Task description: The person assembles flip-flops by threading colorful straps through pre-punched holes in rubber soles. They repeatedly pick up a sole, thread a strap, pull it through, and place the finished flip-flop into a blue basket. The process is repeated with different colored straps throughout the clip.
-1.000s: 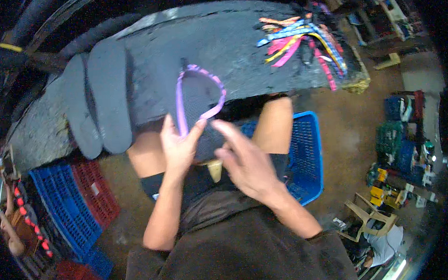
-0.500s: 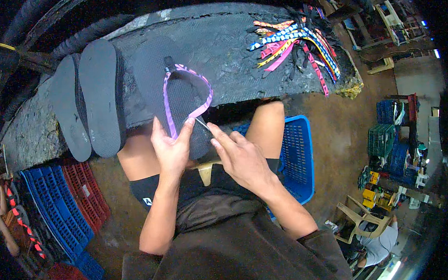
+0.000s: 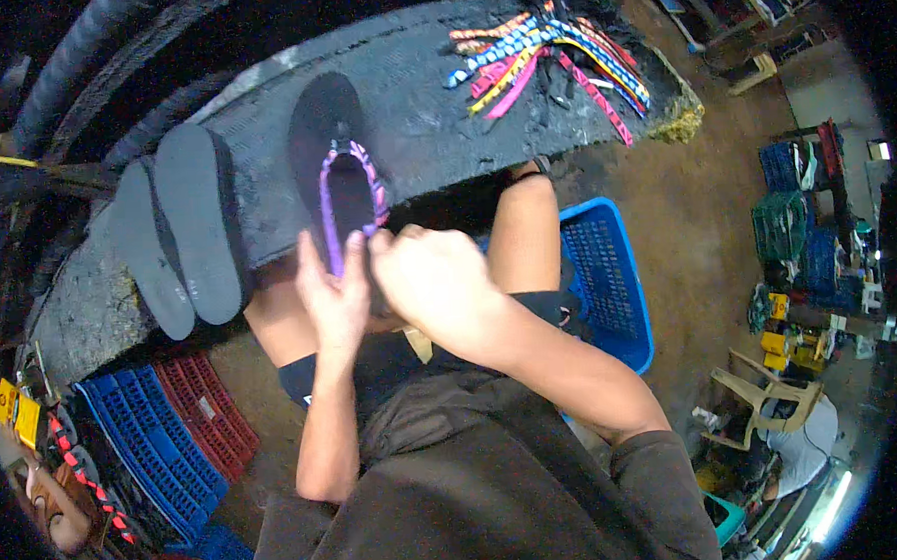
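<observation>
Fitting the purple strap (image 3: 329,207) to the dark sole (image 3: 325,103) seems the step in hand. The left hand (image 3: 331,297) grips both between thumb and fingers, the sole reaching ahead over the table (image 3: 416,111); the right hand (image 3: 434,281) is curled and blurred, its hold unclear. Next probably calls for seating the strap's right end.

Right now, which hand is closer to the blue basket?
Right. The right hand is left of the blue basket, with a leg between; the left hand is farther left, at the purple-strapped flip-flop.
</observation>
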Motion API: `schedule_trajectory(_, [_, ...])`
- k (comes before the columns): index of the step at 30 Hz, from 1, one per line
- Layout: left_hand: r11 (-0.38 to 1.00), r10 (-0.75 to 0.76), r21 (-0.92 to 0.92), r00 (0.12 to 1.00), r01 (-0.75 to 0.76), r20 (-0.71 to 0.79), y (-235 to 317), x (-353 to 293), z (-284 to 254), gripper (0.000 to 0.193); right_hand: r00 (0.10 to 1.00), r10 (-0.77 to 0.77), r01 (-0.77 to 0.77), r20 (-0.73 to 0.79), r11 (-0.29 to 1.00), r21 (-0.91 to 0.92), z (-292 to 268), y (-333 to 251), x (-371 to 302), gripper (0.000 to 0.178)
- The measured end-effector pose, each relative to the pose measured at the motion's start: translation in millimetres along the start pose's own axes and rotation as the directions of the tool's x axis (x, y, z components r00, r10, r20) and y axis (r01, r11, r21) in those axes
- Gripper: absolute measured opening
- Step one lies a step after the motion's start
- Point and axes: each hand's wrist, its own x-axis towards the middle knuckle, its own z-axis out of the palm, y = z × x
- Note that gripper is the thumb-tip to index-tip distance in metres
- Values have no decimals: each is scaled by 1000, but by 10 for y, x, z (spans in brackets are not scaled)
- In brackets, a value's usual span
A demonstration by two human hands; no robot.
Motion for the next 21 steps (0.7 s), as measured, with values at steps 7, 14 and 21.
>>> schedule_trajectory(7, [987, 124, 73, 963, -145, 238, 407, -232, 151, 38, 940, 288, -340, 180, 799, 497, -180, 201, -786, 34])
schedule_trajectory(14, [997, 76, -47, 979, -68, 190, 489, -270, 175, 33, 775, 590, -445, 226, 257, 858, -377, 244, -600, 36])
schedule_trajectory(21, [874, 41, -475, 958, 103, 284, 894, -449, 109, 36, 862, 497, 157, -101, -73, 985, 267, 384, -613, 23])
